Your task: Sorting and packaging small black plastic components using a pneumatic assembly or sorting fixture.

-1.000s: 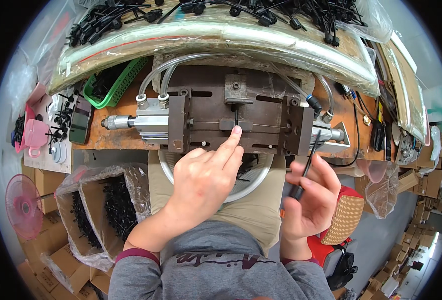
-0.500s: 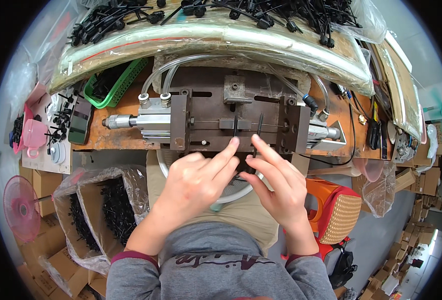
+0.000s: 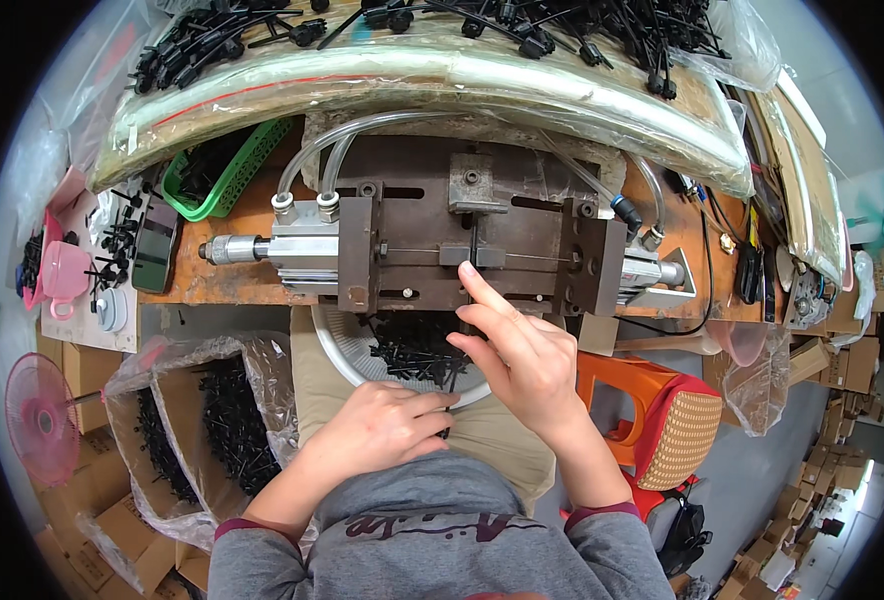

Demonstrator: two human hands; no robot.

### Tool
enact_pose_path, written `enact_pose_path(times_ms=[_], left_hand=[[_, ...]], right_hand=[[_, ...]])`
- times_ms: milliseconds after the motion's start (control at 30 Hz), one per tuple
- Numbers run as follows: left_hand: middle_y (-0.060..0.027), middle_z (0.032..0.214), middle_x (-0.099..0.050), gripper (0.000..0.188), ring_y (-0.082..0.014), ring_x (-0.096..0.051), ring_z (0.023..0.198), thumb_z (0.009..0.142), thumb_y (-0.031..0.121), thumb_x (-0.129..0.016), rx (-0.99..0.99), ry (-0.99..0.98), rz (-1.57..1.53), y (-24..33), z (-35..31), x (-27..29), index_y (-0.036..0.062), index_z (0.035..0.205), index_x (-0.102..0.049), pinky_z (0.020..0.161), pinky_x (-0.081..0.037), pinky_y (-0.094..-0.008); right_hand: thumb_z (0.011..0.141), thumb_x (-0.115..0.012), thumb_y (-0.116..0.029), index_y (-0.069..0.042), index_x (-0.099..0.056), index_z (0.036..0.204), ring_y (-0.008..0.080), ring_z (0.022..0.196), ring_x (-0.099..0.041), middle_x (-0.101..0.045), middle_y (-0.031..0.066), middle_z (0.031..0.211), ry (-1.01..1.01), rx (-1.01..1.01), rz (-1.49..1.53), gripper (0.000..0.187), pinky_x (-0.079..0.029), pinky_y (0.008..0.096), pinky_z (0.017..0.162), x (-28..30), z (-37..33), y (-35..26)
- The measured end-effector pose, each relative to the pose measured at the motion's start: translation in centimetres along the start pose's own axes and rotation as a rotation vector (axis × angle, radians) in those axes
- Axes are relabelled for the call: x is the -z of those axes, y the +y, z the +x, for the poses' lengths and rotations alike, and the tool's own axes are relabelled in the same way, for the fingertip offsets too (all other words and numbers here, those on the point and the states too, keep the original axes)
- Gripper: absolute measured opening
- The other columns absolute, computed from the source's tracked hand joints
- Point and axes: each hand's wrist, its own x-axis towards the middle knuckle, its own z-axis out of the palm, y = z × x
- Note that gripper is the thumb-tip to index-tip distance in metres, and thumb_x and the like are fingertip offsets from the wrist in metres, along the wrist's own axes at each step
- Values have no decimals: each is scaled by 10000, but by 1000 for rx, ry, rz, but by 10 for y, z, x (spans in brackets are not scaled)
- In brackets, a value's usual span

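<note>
My right hand [image 3: 522, 355] is at the middle of a dark metal clamping fixture [image 3: 412, 275]. Its index finger stretches onto a slim black rod-shaped part [image 3: 474, 240] lying across the small centre block [image 3: 455, 256]. The thumb and middle finger pinch around the rod's near end, partly hidden by the fingers. My left hand [image 3: 380, 425] is low over my lap, beside the near rim of a white basin [image 3: 334, 352]. Its fingers are closed on a small dark part [image 3: 447, 432], mostly hidden. Several black parts [image 3: 417, 350] lie in the basin.
Air cylinders [image 3: 307, 250] with clear hoses flank the fixture. A green basket [image 3: 227, 185] stands behind left; a shelf [image 3: 442, 80] piled with black parts spans the back. Bagged boxes of black parts [image 3: 232, 420] sit lower left, an orange stool [image 3: 612, 395] at right.
My left hand has drawn back from the fixture to my lap. My right hand has moved left, bringing its rod onto the centre block; the rod previously there is gone from it.
</note>
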Motion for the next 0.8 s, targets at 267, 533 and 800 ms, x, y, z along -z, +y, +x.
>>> enact_pose_path(times_ms=[267,533,800], left_hand=[[-53,1053,-686,375,-224,-687,776,733,401,-759,-53,37,-33,0,5,-5,73,879,-652,661,-550,-336],[-71,932,-703,480,-219,-689,720,706,491,-789,-86,151,-54,0,5,-2,55,873,-682,622,-548,-320],[-48,810,-718,487,-193,-662,614,603,452,-873,-106,362,-49,0,-6,-1,69,868,-729,557,-505,-266]], right_hand=[[735,-783,-117,-38,-637,928,146,537,-603,-647,110,1251,-29,-52,-10,254,-480,242,503,4,6,-4],[768,-768,-157,-55,-635,961,157,526,-600,-635,100,1268,-114,-19,-83,257,-492,253,504,15,12,-10],[810,-704,-130,-46,-649,1009,234,688,-640,-664,56,987,155,192,-285,223,-505,303,549,64,144,-2]])
